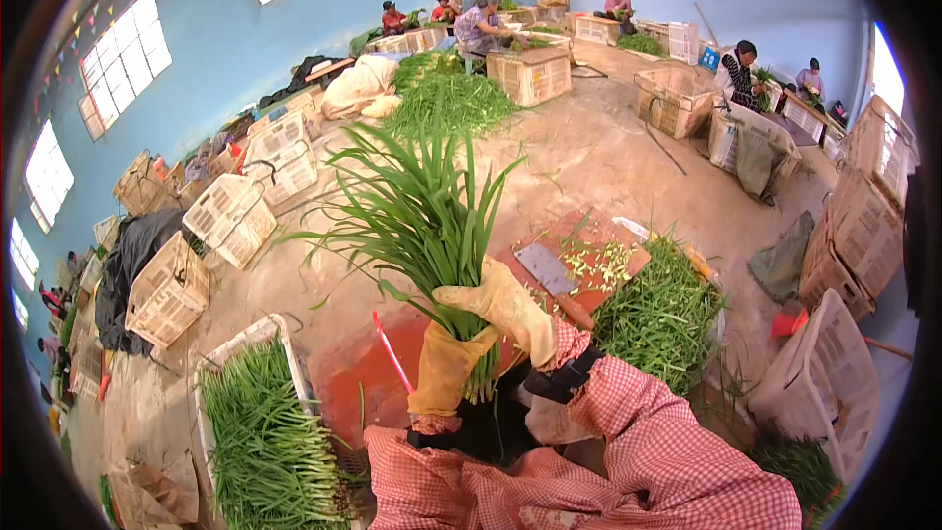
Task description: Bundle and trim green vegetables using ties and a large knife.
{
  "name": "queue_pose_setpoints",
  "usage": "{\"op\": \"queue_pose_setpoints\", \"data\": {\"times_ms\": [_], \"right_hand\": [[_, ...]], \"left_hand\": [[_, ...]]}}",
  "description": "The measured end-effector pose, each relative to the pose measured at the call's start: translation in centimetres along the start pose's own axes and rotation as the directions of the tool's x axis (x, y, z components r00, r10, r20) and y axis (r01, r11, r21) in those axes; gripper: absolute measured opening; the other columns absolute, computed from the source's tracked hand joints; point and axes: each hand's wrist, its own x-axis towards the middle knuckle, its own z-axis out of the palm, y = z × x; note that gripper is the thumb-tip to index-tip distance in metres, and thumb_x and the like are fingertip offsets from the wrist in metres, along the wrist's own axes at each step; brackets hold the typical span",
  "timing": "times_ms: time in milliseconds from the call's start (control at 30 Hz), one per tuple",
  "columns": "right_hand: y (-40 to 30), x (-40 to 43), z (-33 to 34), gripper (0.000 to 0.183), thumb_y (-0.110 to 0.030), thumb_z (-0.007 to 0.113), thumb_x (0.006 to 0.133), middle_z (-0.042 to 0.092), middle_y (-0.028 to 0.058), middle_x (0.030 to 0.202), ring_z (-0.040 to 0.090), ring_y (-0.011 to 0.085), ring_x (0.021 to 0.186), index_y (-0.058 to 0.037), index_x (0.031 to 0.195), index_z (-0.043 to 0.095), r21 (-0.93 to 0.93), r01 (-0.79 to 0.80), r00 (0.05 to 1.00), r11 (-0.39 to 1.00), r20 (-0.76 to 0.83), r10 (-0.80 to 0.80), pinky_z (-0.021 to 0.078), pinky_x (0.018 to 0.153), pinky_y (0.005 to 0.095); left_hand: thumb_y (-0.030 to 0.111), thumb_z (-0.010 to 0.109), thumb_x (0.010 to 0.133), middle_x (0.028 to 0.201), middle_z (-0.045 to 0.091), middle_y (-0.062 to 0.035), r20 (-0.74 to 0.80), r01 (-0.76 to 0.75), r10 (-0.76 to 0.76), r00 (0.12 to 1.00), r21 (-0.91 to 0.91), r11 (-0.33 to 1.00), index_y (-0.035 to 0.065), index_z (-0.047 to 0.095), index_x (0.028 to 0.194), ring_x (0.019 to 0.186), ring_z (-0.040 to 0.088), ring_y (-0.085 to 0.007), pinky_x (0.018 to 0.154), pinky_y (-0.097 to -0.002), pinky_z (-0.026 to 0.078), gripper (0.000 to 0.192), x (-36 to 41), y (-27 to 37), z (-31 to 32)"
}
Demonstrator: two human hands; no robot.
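Both my hands wear yellowish rubber gloves and grip one upright bunch of long flat-leaved greens that look like Chinese chives (434,235). My left hand (450,368) wraps the lower stalks, just above the pale stem ends. Higher up, my right hand (508,305) closes round the bunch from the right. A cleaver (544,269) with a wooden handle lies on a red board (589,298) among chopped pale stem bits (600,265). Beside my left hand, a thin pink-red strip (392,350) leans over a red surface (349,375).
At left stands a white plastic crate (300,364) filled with chives. A heap of loose greens (655,316) sits right of the board. Plastic crates (813,383) are at far right, with more (232,217) along the left. Several people (478,22) work beside greens (449,103) farther back.
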Motion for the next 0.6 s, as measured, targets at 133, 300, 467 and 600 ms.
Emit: {"op": "queue_pose_setpoints", "data": {"times_ms": [133,300,467,600], "right_hand": [[-0.7,0.0,-0.6,0.044,-0.011,0.078,0.081,0.070,0.0069,0.106,0.061,0.0132,0.094,0.0005,0.120,0.061,0.050,-0.125,0.989,0.991,-0.074,0.129,0.0498,0.084,0.0287],[-1.2,-0.8,-0.4,0.041,-0.009,0.077,0.081,0.069,0.0051,0.105,0.061,0.0122,0.093,0.0000,0.119,0.062,0.095,-0.100,0.991,0.990,-0.084,0.108,0.0498,0.084,0.0284],[-1.5,-0.6,-1.5,0.036,-0.007,0.074,0.083,0.069,0.0048,0.105,0.062,0.0128,0.093,-0.0001,0.117,0.063,0.086,-0.081,0.996,0.993,-0.037,0.084,0.0499,0.084,0.0287],[-2.6,-0.2,-2.3,0.034,-0.008,0.070,0.086,0.069,0.0047,0.104,0.061,0.0127,0.091,-0.0003,0.119,0.062,0.186,-0.068,0.996,0.980,-0.039,0.077,0.0496,0.083,0.0286]], "left_hand": [[0.009,0.073,0.086,0.104,0.070,-0.0046,0.071,0.010,-0.012,0.997,0.023,1.000,-0.0025,0.061,0.118,0.098,0.064,-0.0130,0.082,-0.0278,0.051,0.036,0.4,-0.5,1.4],[0.012,0.078,0.079,0.094,0.073,-0.0088,-0.052,-0.083,0.079,0.996,-0.074,0.994,-0.0017,0.065,0.108,0.085,0.069,-0.0161,0.075,-0.0317,0.053,0.034,0.8,-2.6,2.2],[0.012,0.078,0.079,0.094,0.074,-0.0098,-0.085,-0.038,0.045,0.995,0.080,0.996,-0.0005,0.066,0.105,0.084,0.069,-0.0160,0.073,-0.0315,0.053,0.031,0.6,-0.5,2.3],[0.010,0.077,0.078,0.084,0.073,-0.0082,-0.098,-0.142,0.172,0.980,0.258,0.956,0.0003,0.068,0.092,0.076,0.068,-0.0121,0.068,-0.0297,0.053,0.019,0.7,0.8,2.3]]}}
